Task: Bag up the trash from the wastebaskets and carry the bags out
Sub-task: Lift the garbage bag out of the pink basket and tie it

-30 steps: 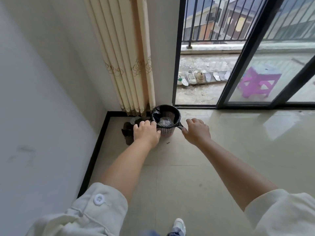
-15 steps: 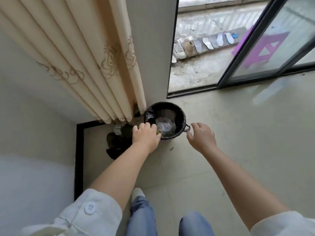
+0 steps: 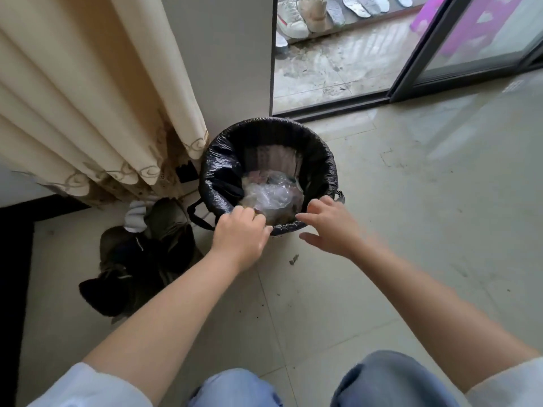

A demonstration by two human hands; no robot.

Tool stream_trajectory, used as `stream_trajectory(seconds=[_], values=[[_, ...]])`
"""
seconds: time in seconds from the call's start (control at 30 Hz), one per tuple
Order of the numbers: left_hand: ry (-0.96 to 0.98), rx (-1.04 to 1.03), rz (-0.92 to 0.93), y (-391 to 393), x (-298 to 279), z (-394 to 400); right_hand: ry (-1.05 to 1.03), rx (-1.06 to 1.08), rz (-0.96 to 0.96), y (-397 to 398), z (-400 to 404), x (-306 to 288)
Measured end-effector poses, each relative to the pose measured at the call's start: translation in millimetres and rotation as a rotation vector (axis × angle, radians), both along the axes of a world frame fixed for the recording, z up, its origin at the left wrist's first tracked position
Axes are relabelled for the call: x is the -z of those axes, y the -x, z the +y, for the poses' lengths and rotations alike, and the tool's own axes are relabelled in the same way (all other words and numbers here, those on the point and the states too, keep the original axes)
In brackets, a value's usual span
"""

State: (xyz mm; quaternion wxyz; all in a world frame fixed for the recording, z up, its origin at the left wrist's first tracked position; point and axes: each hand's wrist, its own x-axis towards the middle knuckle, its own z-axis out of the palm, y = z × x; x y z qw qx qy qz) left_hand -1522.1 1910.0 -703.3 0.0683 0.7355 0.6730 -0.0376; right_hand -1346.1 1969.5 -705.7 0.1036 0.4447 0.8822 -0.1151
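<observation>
Against the wall at about 12 o'clock from the person, a small round wastebasket (image 3: 329, 183) is seen standing on the tiled floor (image 3: 411, 230), lined with a black trash bag (image 3: 223, 171) whose edge is folded over the rim. Crumpled clear plastic (image 3: 267, 195) and other scraps are seen lying at the bottom of the bag. The left hand (image 3: 239, 236) is placed at the basket's 7 o'clock edge, its fingers curled onto the bag's rim; whether the plastic is actually pinched cannot be told, since the fingertips are hidden. The right hand (image 3: 329, 227) is held at the 5 o'clock edge, fingers spread and relaxed, the tips on or just over the rim, nothing being gripped. A black bag handle (image 3: 195, 214) is seen hanging loose at the basket's 8 o'clock side. A beige curtain (image 3: 88, 113) hangs at 10 o'clock, and dark shoes (image 3: 147, 254) with a pale sock lie at 8 o'clock. A sliding glass door (image 3: 417, 60) stands at 1 o'clock, with footwear (image 3: 296, 19) lined up outside.
</observation>
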Motion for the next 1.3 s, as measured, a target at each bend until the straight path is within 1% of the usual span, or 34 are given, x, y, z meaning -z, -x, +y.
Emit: stream_trajectory(seconds=[0.03, 0.07, 0.17, 0.3, 0.37, 0.43, 0.53, 0.6, 0.67, 0.7, 0.77, 0.83, 0.87, 0.93, 1.0, 1.07, 1.13, 1.2, 1.27, 1.3], values=[[-0.060, 0.014, -0.030, 4, 12, 4, -0.015, -0.072, -0.007, 0, 8, 10], [-0.080, 0.048, -0.049, 9, 22, 7, -0.037, -0.116, 0.007, 0, 15, 17], [-0.077, 0.184, -0.070, 20, 44, 16, -0.037, -0.193, 0.121, 0, 30, 29], [-0.074, 0.221, -0.298, 31, 43, 21, 0.047, -0.180, 0.268, 1, 32, 28], [-0.054, 0.209, -0.340, 33, 43, 22, 0.067, -0.165, 0.308, 3, 31, 26], [-0.039, 0.192, -0.296, 33, 47, 25, 0.066, -0.161, 0.333, 6, 31, 25], [-0.083, 0.160, -0.236, 30, 51, 31, -0.046, -0.163, 0.396, 9, 32, 27], [-0.133, 0.059, -0.269, 30, 52, 37, -0.150, -0.064, 0.463, 15, 36, 33], [-0.199, -0.010, -0.288, 31, 48, 37, -0.193, 0.120, 0.513, 26, 42, 39], [-0.235, 0.012, -0.270, 31, 46, 36, -0.185, 0.202, 0.511, 31, 43, 42], [-0.234, 0.072, -0.158, 32, 47, 32, -0.179, 0.287, 0.499, 41, 45, 47], [-0.233, 0.084, -0.076, 32, 44, 24, -0.187, 0.304, 0.516, 44, 45, 52], [-0.273, 0.098, -0.053, 35, 42, 21, -0.185, 0.296, 0.531, 43, 45, 53], [-0.362, 0.097, -0.098, 40, 39, 17, -0.181, 0.247, 0.554, 36, 41, 51], [-0.274, -0.022, -0.236, 44, 40, 14, -0.221, 0.139, 0.552, 26, 31, 43], [-0.154, -0.223, -0.361, 48, 43, 15, -0.261, 0.043, 0.481, 11, 24, 40], [-0.087, -0.344, -0.423, 51, 46, 20, -0.282, 0.033, 0.475, -1, 21, 39], [-0.087, -0.316, -0.361, 44, 41, 23, -0.271, 0.010, 0.484, -4, 21, 39], [-0.124, -0.204, -0.319, 30, 40, 22, -0.234, 0.016, 0.507, -2, 23, 40], [-0.123, -0.151, -0.299, 22, 39, 21, -0.218, 0.061, 0.538, 1, 23, 40]])
